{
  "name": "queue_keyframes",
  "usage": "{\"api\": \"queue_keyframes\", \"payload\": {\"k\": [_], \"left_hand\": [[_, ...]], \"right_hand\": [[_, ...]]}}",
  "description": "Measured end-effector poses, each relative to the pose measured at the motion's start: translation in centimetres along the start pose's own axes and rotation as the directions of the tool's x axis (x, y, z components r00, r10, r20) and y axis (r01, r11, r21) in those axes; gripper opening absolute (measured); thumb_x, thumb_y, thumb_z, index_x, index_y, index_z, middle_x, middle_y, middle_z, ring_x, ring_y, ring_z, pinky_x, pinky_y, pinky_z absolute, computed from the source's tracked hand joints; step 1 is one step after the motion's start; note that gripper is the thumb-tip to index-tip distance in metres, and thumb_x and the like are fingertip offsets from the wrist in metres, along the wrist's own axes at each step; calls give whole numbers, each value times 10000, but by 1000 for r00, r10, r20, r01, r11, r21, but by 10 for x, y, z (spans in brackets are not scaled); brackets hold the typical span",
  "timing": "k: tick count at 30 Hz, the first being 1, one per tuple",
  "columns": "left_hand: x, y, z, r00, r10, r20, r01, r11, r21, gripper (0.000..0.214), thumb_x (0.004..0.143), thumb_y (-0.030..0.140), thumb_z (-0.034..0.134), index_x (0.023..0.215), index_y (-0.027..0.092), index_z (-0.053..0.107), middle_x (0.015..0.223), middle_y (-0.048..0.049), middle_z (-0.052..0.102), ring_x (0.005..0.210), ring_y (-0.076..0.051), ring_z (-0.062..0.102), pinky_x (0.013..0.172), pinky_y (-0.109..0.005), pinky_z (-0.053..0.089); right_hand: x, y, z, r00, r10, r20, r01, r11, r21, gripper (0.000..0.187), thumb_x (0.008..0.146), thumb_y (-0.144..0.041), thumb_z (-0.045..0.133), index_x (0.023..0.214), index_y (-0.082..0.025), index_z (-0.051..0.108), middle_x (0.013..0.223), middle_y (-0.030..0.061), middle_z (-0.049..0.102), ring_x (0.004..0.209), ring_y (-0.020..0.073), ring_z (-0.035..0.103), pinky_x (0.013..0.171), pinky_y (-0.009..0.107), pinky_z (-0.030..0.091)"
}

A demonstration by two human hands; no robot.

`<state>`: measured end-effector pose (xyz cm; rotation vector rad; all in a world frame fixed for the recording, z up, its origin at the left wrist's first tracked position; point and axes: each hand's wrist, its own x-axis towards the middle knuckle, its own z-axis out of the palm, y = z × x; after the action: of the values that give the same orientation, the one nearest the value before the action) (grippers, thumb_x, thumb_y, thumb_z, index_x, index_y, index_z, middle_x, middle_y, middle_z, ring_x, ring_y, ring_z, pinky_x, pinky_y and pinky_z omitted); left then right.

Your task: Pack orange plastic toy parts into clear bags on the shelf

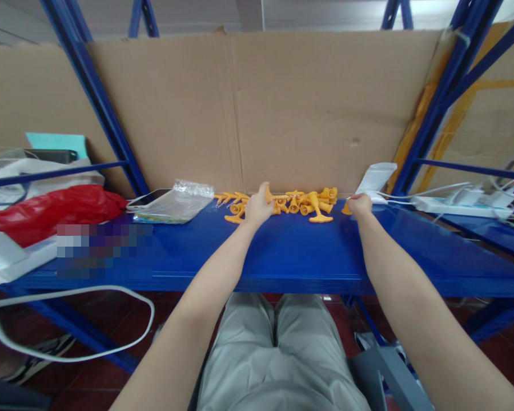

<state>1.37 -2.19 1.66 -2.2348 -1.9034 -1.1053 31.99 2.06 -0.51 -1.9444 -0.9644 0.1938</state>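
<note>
My left hand is closed on an orange-yellow plastic piece that looks like a handle, above the middle of the pile. Farther right, close to the shelf surface, my right hand pinches another orange-yellow plastic piece; the fingers cover most of it. Between the hands lies a T-shaped orange-yellow handle piece. Several bell-shaped orange-yellow cups are heaped beside it. Left of my left hand are several orange-yellow handles with what look like thin metal spirals.
The pieces lie on a blue metal shelf backed by a cardboard panel. A clear plastic bag and a red bag are on the left. White paper and a power strip are on the right.
</note>
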Motion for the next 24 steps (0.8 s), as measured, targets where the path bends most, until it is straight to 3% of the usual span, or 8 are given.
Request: {"api": "queue_keyframes", "payload": {"k": [3,8,15,24], "left_hand": [[-1,1,-1,1000,2,6,-2,1000,-3,624,845,237,558,1438,255,363,1097,-108,701,1045,-260,659,891,-366,495],[-1,1,-1,1000,7,5,-7,1000,1,625,845,236,562,1438,250,364,1091,-110,702,1043,-254,659,890,-354,493],[0,1,1,1000,25,13,-25,1000,12,629,853,238,553,1448,232,348,1095,-118,700,1037,-252,660,883,-341,490],[-1,1,0,999,30,19,-30,999,26,614,860,250,555,1440,242,354,1097,-99,703,1050,-240,659,894,-329,489]], "right_hand": [[2,3,4,1000,-3,11,3,999,36,263,706,-65,600,957,-130,647,918,102,653,889,237,632,747,309,497],[-2,3,11,996,-39,86,35,998,45,196,648,-53,635,810,-156,672,826,68,669,832,236,650,691,291,502],[-8,-2,14,979,-122,166,116,992,45,258,702,-33,582,922,-83,708,795,92,693,754,181,654,620,232,484],[-8,2,18,906,-253,339,315,938,-142,167,730,-47,571,737,-131,715,806,104,716,864,228,677,760,275,491]]}}
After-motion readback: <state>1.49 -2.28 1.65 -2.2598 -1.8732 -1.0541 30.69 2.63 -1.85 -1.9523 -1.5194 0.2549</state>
